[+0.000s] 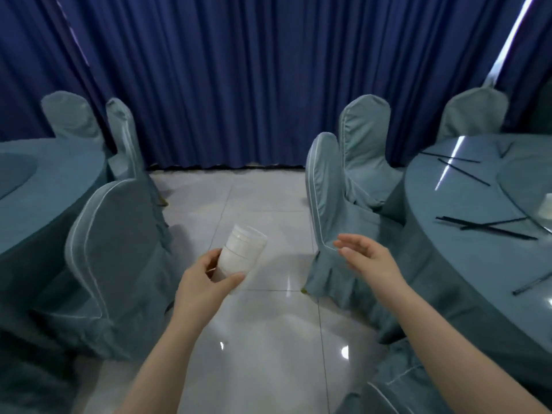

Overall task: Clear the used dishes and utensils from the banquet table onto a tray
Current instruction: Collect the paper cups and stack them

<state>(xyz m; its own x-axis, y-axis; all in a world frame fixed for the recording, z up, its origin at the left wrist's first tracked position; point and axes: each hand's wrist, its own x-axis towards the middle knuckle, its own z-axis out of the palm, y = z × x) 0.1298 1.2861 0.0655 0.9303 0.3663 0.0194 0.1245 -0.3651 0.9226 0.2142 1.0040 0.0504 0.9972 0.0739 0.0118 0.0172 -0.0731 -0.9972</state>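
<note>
My left hand (pixel 206 286) grips a stack of clear plastic cups (pixel 242 253), tilted with the rims pointing up and away, above the tiled floor. My right hand (pixel 369 258) hovers empty to the right of it, fingers straight and relaxed, near a chair back. The round banquet table (pixel 442 249) with a blue-grey cloth stands at the right. On it lie several black chopsticks: a crossed pair (pixel 485 227) near the edge, others (pixel 460 167) farther back, and one (pixel 531 283) at the right border. A white object (pixel 546 206) shows partly at the right edge. No tray is in view.
Covered chairs (pixel 325 210) stand beside the right table, and others (pixel 113 249) by a second round table (pixel 35 198) at the left. A tiled aisle (pixel 257 339) runs between them toward dark blue curtains (pixel 239 85).
</note>
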